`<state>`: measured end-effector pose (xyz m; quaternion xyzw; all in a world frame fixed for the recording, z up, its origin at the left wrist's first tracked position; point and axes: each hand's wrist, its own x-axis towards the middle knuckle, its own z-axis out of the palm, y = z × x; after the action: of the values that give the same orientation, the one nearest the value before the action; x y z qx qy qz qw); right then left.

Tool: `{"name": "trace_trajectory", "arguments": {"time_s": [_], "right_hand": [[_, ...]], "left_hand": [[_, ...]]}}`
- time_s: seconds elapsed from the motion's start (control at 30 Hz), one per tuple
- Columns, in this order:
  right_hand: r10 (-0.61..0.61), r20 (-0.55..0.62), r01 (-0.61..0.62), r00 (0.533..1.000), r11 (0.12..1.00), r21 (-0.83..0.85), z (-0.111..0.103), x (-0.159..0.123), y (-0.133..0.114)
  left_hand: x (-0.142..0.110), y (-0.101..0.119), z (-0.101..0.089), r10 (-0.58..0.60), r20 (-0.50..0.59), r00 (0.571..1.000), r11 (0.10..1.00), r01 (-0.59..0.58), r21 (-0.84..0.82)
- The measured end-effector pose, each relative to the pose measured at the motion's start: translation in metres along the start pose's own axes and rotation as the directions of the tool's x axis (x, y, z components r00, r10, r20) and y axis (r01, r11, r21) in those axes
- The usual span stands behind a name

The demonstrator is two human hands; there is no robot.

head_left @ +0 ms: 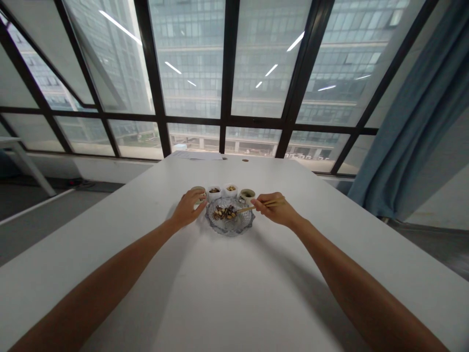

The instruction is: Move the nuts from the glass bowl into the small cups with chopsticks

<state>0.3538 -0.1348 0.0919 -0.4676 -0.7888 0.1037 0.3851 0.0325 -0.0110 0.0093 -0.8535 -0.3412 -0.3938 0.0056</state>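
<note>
Chopsticks (246,209) crosswise, leftward into bowl (230,231)

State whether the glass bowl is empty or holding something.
Holding something: a pile of dark and pale pieces lies in the glass bowl, with bare glass showing in front.

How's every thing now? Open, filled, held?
Glass bowl: upright, holding small pieces.
Chopsticks: in right hand, reaching into bowl.
Middle white cups: upright, holding pieces.
Right end cup: upright, contents unclear.
Left end cup: partly hidden by left hand.
Curtain: gathered aside.
Upper-left window: looks open.
</note>
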Motion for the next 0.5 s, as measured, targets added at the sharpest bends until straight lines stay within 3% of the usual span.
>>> {"name": "trace_trajectory", "arguments": {"time_s": [0.2, 0.5], "right_hand": [[0.036, -0.013, -0.035, 0.999, 0.999, 0.039, 0.007, -0.001, 0.007], [0.041, -0.034, -0.04, 0.999, 0.998, 0.049, 0.005, -0.001, 0.005]], "left_hand": [[-0.014, 0.007, 0.004, 0.06, -0.058, 0.997, 0.998, -0.062, -0.026], [-0.014, 0.01, 0.006, 0.028, -0.011, 1.0, 0.998, -0.028, -0.063]]}}
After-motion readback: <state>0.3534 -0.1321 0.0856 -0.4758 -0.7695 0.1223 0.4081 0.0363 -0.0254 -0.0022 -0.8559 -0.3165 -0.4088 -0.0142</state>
